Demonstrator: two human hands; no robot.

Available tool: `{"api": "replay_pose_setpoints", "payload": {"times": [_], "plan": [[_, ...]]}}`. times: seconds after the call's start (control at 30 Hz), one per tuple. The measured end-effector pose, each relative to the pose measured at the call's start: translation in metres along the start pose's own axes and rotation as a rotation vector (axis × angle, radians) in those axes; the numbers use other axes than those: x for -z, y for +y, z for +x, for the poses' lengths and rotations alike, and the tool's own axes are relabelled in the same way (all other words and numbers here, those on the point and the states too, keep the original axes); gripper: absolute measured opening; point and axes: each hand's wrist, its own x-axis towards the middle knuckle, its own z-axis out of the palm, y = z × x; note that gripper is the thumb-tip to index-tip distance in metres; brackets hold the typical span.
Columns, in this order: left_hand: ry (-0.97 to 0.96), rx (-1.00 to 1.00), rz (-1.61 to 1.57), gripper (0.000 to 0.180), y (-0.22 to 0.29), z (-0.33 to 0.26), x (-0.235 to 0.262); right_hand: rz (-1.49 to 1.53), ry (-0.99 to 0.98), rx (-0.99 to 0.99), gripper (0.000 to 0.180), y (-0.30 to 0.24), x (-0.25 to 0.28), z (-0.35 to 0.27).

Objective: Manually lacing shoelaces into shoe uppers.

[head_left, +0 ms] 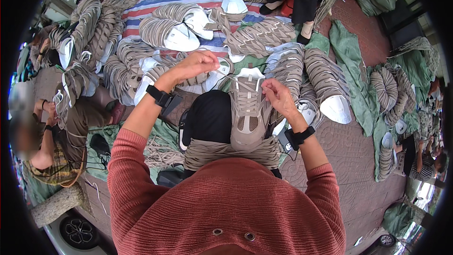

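A beige-grey shoe upper [247, 108] with a white lining lies across my lap, its toe toward me and its front laced in crisscross rows. My left hand [196, 66] is raised to the left of the collar, thumb and fingers closed on a shoelace [227, 75] that stretches tight to the top eyelets. Beside the collar's right edge, my right hand [279, 97] is closed in a pinch; what lies between its fingertips is too small to make out. A bundle of beige laces [212, 155] rests over my thighs under the toe.
Stacked shoe uppers [325, 75] crowd around me on a striped sheet [146, 0] and green cloth [347, 52]. A dark-trousered person [309, 0] sits opposite, another person [45, 146] at left. Loose laces [163, 153] lie by my left knee.
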Motion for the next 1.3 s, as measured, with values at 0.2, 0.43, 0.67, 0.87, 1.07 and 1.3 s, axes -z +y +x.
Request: {"api": "replay_pose_setpoints", "payload": {"times": [0.2,0.43,0.67,0.87,1.07,1.3], "plan": [[0.006,-0.179,-1.049,0.037,0.045,-0.03,0.002,-0.43,-0.035,0.4,0.017,-0.037,-0.023,-0.002],[0.135,-0.366,-1.347,0.024,0.039,-0.051,0.03,-0.939,0.049,0.419,0.023,-0.041,-0.057,0.005],[0.407,-0.652,-1.507,0.02,-0.009,-0.107,0.088,-1.278,0.067,0.475,0.011,-0.029,-0.081,0.018],[0.981,-0.382,-1.598,0.03,-0.065,-0.149,0.091,-0.624,0.127,0.537,0.008,-0.025,-0.064,0.006],[1.316,0.174,-1.165,0.028,-0.209,-0.187,0.056,-0.423,-0.758,0.097,0.016,-0.079,-0.053,-0.035],[1.33,0.045,-1.798,0.023,-0.236,-0.169,0.023,0.988,-0.073,0.173,0.008,-0.092,0.059,-0.08]]}}
